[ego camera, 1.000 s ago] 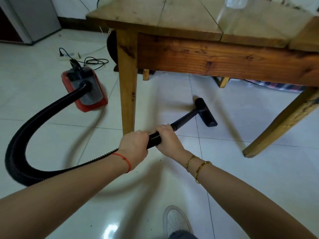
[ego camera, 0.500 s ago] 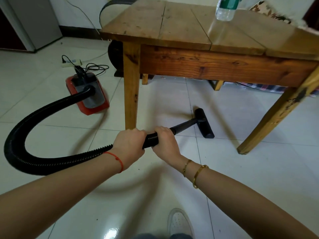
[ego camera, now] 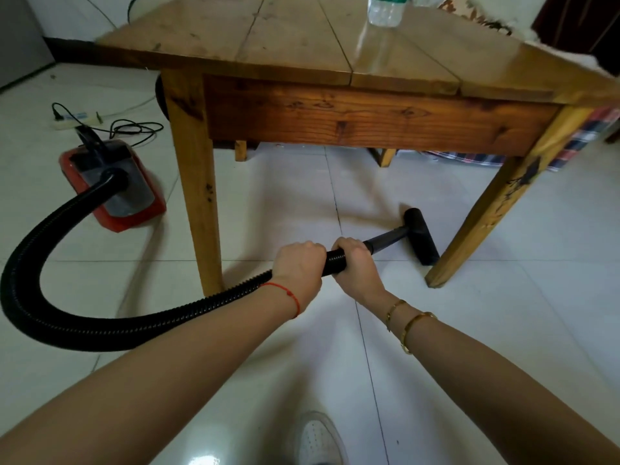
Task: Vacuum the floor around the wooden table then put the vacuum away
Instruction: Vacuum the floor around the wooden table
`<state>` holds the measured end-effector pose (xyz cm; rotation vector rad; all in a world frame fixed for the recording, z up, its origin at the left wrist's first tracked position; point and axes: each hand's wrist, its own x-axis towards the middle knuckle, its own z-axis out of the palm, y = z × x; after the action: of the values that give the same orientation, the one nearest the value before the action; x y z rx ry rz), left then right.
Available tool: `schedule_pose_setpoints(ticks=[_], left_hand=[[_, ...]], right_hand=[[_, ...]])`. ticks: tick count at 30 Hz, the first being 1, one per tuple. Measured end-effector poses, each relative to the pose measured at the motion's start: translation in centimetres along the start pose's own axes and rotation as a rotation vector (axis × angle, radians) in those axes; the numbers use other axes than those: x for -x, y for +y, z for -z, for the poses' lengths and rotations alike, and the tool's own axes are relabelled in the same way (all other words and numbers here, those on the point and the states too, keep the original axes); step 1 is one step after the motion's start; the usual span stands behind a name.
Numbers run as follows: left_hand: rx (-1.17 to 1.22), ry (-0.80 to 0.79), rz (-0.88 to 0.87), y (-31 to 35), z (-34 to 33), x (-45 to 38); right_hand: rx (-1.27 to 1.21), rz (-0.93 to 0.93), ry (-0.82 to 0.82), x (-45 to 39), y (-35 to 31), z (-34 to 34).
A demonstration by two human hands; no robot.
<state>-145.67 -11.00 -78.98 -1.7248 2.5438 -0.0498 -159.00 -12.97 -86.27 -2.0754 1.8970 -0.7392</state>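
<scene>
1. Both hands are clamped on the black ribbed vacuum hose, side by side with a short stretch of hose showing between them: the left hand further back, the right hand at the front where the hose meets the rigid wand.
2. The wand runs forward and down to the black floor nozzle, which lies on the white tiled floor under the wooden table, just beside the near right table leg.
3. The hose loops back to the left and up into the red canister vacuum, which sits on the floor left of the near left table leg; its black cord leads to a white power strip.
4. On the surface of the table stands a clear plastic bottle, cut off by the frame's top edge; it probably holds water, though the level cannot be told.
5. A white shoe shows at the bottom edge.
</scene>
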Motion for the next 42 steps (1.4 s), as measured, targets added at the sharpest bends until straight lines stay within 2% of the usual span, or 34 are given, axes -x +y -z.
schedule_pose_setpoints(ticks=[6, 13, 22, 29, 34, 42], left_hand=[[0.032, 0.011, -0.016, 0.6, 0.7, -0.3], [0.022, 0.01, 0.02, -3.2, 2.1, 2.5], [-0.02, -0.02, 0.137, -9.7, 2.3, 7.8], [-0.027, -0.047, 0.2, -12.1, 2.8, 9.5], [-0.028, -0.061, 0.219, -10.8, 2.0, 8.2], [0.086, -0.099, 0.152, -5.9, -1.0, 1.0]], right_hand=[[-0.004, 0.011, -0.051, -0.5, 0.8, 1.1], [-0.095, 0.053, -0.05, -0.4, -3.7, -0.2], [-0.089, 0.287, -0.223, -0.2, -10.6, -3.0], [-0.152, 0.384, -0.245, -0.7, -13.3, -4.6], [-0.131, 0.372, -0.241, -1.3, -11.7, -4.7], [0.012, 0.343, -0.264, -4.8, -3.3, -3.5]])
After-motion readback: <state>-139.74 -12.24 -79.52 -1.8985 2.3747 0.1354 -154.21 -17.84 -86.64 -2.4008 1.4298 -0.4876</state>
